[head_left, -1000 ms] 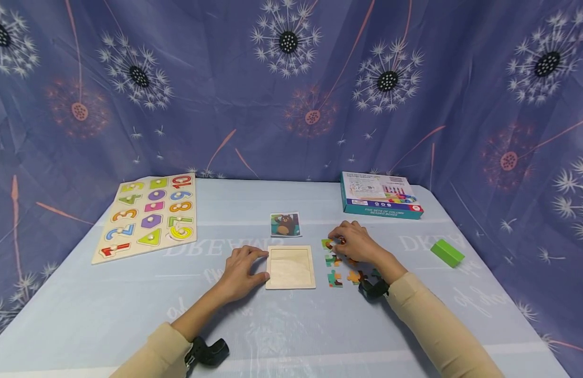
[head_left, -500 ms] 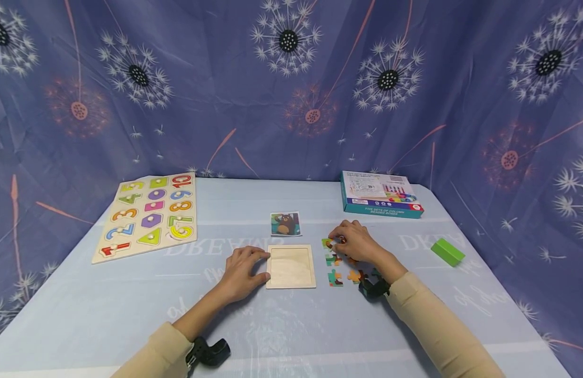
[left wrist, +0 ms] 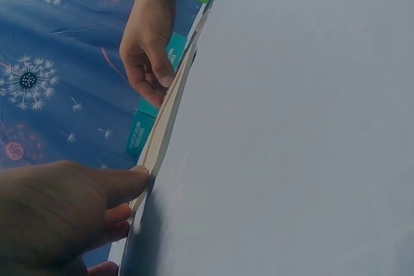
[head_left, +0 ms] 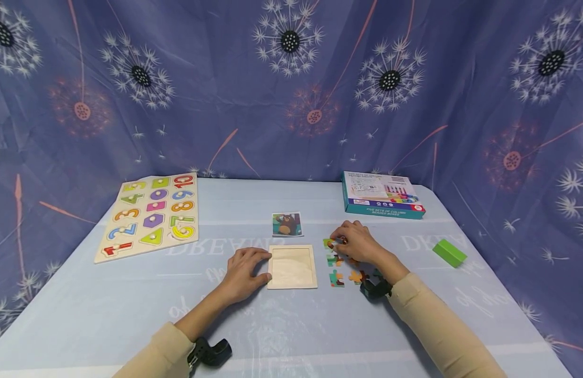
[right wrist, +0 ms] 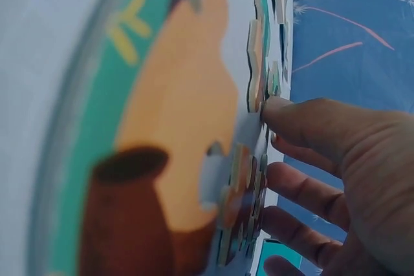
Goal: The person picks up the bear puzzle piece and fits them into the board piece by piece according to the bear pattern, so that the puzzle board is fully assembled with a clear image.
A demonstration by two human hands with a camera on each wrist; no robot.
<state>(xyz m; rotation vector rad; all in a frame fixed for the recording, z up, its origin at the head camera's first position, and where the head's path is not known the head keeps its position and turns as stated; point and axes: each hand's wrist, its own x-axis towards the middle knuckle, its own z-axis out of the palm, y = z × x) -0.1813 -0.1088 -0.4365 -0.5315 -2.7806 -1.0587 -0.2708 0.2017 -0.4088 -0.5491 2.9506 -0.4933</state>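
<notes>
In the head view a square wooden puzzle tray (head_left: 292,268) lies bare at the table's middle. My left hand (head_left: 244,273) touches its left edge with thumb and fingers spread along it; the left wrist view has the thumb (left wrist: 132,182) against the tray's edge. My right hand (head_left: 357,242) rests over the puzzle pieces to the right of the tray, fingertips touching pieces near a green one (head_left: 327,243), none visibly lifted. Its palm and wrist hide part of them. Close up in the right wrist view is a green, orange and brown jigsaw piece (right wrist: 187,82). A bear picture card (head_left: 287,224) lies behind the tray.
A wooden number-and-shape board (head_left: 142,203) lies at the back left. At the back right is a teal and white box (head_left: 382,195), with a green block (head_left: 449,253) nearer the right edge. A dandelion-patterned curtain (head_left: 215,79) hangs behind the table.
Both hands stay in place and the pieces lie as before. Only the head view has shifted very slightly.
</notes>
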